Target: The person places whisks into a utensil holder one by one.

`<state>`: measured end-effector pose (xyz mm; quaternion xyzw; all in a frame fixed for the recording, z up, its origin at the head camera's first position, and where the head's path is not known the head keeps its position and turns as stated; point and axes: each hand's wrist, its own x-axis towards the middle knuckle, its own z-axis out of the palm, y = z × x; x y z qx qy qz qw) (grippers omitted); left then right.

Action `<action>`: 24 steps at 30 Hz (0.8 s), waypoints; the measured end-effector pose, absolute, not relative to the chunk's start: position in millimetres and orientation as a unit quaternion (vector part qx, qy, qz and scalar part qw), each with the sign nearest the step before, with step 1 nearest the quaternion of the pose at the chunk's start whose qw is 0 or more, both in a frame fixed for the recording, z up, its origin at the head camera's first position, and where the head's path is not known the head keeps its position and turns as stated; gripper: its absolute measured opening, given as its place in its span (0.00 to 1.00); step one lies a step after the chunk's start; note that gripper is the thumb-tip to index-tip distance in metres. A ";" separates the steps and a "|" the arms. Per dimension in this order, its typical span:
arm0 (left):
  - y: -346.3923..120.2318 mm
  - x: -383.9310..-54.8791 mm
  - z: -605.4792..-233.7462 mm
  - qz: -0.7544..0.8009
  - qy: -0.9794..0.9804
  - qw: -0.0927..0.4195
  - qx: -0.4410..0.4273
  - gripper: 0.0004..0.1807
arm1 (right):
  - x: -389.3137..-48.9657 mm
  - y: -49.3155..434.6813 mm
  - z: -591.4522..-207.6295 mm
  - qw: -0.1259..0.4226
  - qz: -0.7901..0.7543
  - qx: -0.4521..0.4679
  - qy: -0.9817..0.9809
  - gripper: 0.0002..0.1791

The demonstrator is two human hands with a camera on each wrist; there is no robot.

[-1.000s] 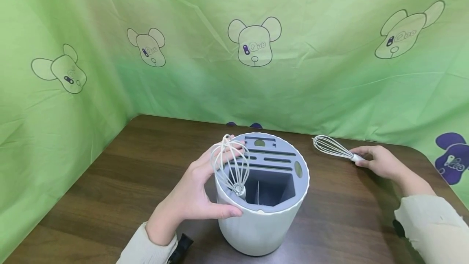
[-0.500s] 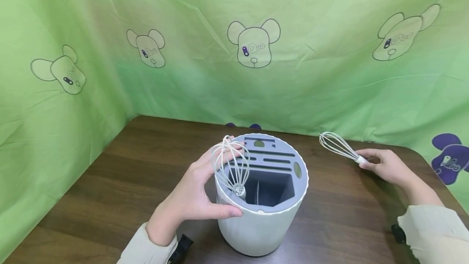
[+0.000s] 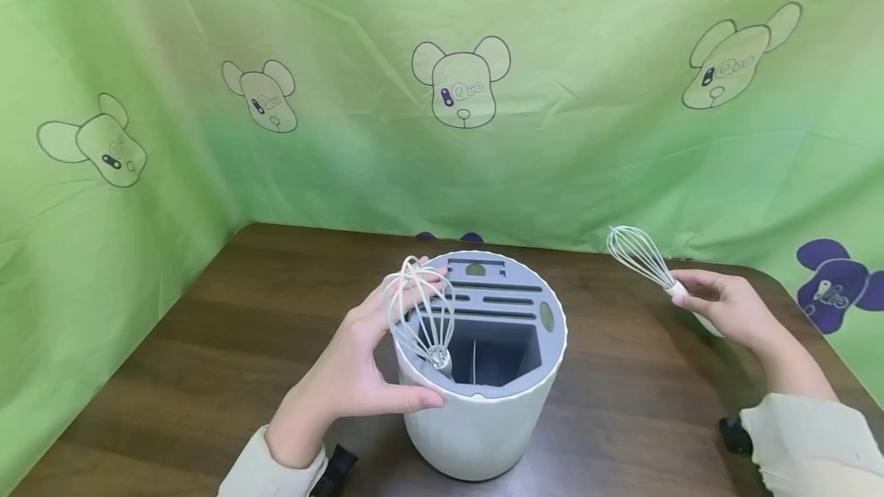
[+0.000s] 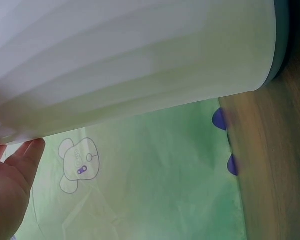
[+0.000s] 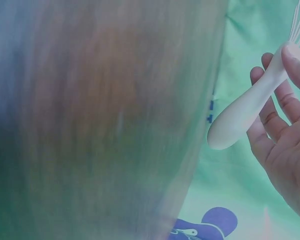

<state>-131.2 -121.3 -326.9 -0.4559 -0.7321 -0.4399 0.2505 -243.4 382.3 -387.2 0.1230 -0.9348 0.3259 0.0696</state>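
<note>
A white round utensil holder (image 3: 476, 432) with a grey slotted lid (image 3: 545, 359) stands on the table in the head view. My left hand (image 3: 355, 366) grips its left side, thumb on the front wall near the rim and fingers spread along the far side. One white whisk (image 3: 421, 313) stands in the lid's large opening, its wires upward over those fingers. Off to the right, my right hand (image 3: 732, 317) pinches a second whisk (image 3: 638, 251) where wires meet handle. The right wrist view shows its pale handle (image 5: 245, 110) between thumb and fingers, tilted, the butt hanging free.
The dark wooden table (image 3: 228, 359) carries the holder. A green curtain (image 3: 331, 175) with mouse-head prints hangs behind the table's back edge and along its left. Narrow slots and a divided opening show in the lid.
My right hand has lifted the second whisk off the table, its wire end tilting upward. The left hand keeps its grip on the holder. The head view has shifted slightly.
</note>
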 end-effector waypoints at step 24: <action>-121.7 -130.9 -327.2 -0.435 -0.732 0.253 -0.459 0.45 | -205.9 361.3 -374.4 0.124 0.444 0.092 -0.883 0.28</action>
